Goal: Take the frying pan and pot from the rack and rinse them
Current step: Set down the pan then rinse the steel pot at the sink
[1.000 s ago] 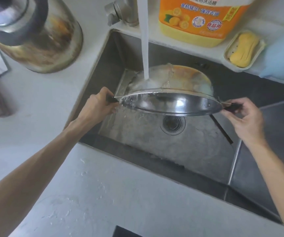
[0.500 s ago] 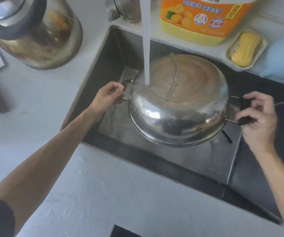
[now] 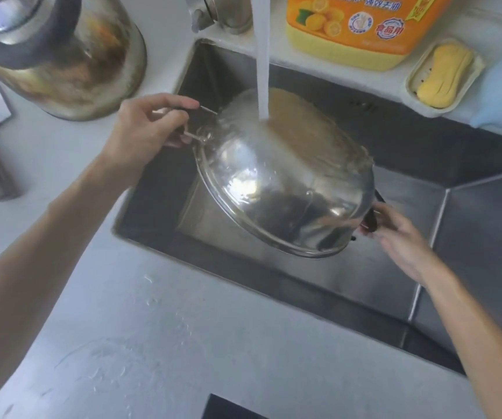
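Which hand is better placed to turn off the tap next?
Left. The left hand holds the pot handle nearest the tap at the sink's back left corner; the right hand holds the near handle, farther away.

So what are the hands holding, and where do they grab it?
Both hold the pot, bottom up under the running water. The left hand grips the side handle at the far left; the right hand grips the black handle on the opposite side.

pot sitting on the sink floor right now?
No. The pot is held tilted above the sink under the water stream, the left hand and right hand each gripping a side handle.
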A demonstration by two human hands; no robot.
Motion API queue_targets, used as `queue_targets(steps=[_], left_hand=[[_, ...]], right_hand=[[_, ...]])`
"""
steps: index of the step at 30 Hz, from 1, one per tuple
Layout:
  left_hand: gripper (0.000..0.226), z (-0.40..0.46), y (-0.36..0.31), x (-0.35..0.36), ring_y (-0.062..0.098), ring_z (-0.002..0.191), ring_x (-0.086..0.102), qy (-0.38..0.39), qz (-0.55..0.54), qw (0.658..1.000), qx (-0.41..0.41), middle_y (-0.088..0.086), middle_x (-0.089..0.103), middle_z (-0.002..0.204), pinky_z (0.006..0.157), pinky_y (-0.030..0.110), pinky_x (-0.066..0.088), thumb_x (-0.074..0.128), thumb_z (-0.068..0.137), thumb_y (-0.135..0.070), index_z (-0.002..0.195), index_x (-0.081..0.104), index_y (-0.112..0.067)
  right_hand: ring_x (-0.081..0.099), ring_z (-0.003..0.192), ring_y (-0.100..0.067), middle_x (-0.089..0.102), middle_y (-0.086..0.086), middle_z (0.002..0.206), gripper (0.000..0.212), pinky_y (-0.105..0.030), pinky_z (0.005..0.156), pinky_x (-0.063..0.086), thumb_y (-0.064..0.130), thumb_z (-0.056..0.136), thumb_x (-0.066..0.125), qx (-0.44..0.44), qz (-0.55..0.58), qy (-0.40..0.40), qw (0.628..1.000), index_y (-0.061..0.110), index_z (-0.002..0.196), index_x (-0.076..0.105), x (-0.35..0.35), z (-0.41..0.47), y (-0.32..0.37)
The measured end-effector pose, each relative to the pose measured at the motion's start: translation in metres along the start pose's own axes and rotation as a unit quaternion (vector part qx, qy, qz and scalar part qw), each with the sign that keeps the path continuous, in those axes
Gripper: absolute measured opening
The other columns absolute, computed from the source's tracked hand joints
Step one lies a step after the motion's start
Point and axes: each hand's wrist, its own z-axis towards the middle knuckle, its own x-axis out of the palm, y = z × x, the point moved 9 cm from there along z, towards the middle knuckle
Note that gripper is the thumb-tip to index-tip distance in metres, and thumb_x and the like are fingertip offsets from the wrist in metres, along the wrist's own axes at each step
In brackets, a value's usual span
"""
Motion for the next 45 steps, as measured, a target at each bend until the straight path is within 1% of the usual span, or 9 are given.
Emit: queue_targets(steps=[4,11,17,23,28,33,36,40,45], left_hand=[[0.023,-0.003,-0.014,-0.006,0.006,0.049,0.062,-0.002,0.060,0.998,-0.019,-0.007,0.064,0.050,0.055,0.015,0.053,0.056,0.084,-0.009,0.084,0.071,-0.026],[0.017,-0.045,0.043,0.005,0.005,0.053,0.065,0.043,0.086,0.986,-0.139,-0.002,0.068,0.052,0.053,0.015,0.054,0.056,0.091,-0.016,0.084,0.070,-0.022],[0.011,-0.081,0.093,0.029,0.004,0.057,0.069,0.116,0.020,0.964,-0.239,-0.002,0.072,0.064,0.051,0.012,0.052,0.055,0.092,-0.013,0.097,0.065,-0.016],[0.018,-0.072,0.090,0.024,0.006,0.063,0.066,0.132,0.065,0.976,-0.163,0.001,0.070,0.069,0.062,0.015,0.053,0.060,0.089,-0.009,0.089,0.062,-0.027],[0.022,-0.059,0.050,-0.001,0.016,0.073,0.062,0.060,0.104,0.992,-0.024,-0.013,0.068,0.068,0.080,0.036,0.049,0.061,0.089,-0.014,0.092,0.062,-0.036],[0.034,-0.059,-0.035,-0.008,-0.003,0.064,0.060,0.043,0.159,0.978,0.128,-0.021,0.067,0.071,0.076,0.015,0.047,0.057,0.087,-0.016,0.099,0.062,-0.047],[0.035,-0.063,-0.073,-0.001,0.003,0.067,0.063,0.030,0.203,0.964,0.168,-0.010,0.069,0.073,0.074,0.011,0.048,0.058,0.087,-0.014,0.101,0.065,-0.044],[0.031,-0.056,-0.065,-0.002,0.005,0.059,0.063,0.039,0.187,0.978,0.085,-0.012,0.068,0.068,0.071,0.026,0.053,0.055,0.081,-0.022,0.097,0.069,-0.044],[0.027,-0.060,0.014,-0.011,0.002,0.047,0.057,0.076,0.177,0.976,-0.102,-0.007,0.063,0.049,0.056,0.020,0.050,0.051,0.092,-0.015,0.089,0.069,-0.035]], right_hand=[[0.063,0.070,-0.012,0.071,-0.001,0.079,0.051,-0.021,0.062,0.052,0.015,0.098,0.025,0.086,0.129,0.029,0.988,0.018,0.086,0.075,0.013,0.007,-0.020],[0.040,0.044,-0.006,0.051,0.008,0.048,0.028,-0.019,0.046,0.030,0.014,0.096,0.047,0.137,-0.065,-0.070,0.986,0.014,0.074,0.065,-0.014,0.037,0.004],[0.052,0.067,-0.004,0.063,0.006,0.077,0.024,-0.016,0.055,0.037,0.022,0.093,0.052,0.049,-0.186,-0.090,0.977,0.030,0.082,0.072,-0.022,0.050,0.063],[0.061,0.078,0.008,0.070,0.022,0.079,0.022,-0.006,0.072,0.045,0.012,0.091,0.057,-0.094,-0.210,-0.059,0.971,0.032,0.093,0.066,-0.013,0.039,0.106],[0.061,0.071,0.006,0.070,0.022,0.074,0.015,-0.007,0.073,0.047,0.019,0.077,0.069,-0.096,-0.184,-0.050,0.977,0.034,0.080,0.069,-0.008,0.026,0.098],[0.054,0.050,0.007,0.063,0.018,0.054,0.019,-0.010,0.053,0.039,0.010,0.082,0.067,-0.030,-0.201,-0.040,0.978,0.028,0.080,0.061,0.008,0.036,0.045],[0.057,0.066,0.003,0.068,0.012,0.074,0.028,-0.018,0.061,0.045,-0.006,0.087,0.055,0.026,-0.214,-0.024,0.976,0.020,0.093,0.062,0.024,0.040,0.019],[0.053,0.085,-0.013,0.070,-0.010,0.099,0.023,-0.037,0.072,0.048,0.004,0.089,0.053,0.101,-0.250,0.041,0.962,0.014,0.103,0.068,0.036,0.041,0.000],[0.048,0.045,0.004,0.060,0.014,0.050,0.013,-0.015,0.044,0.032,0.025,0.081,0.058,0.082,-0.222,-0.055,0.970,0.028,0.072,0.068,0.007,0.049,0.036]])
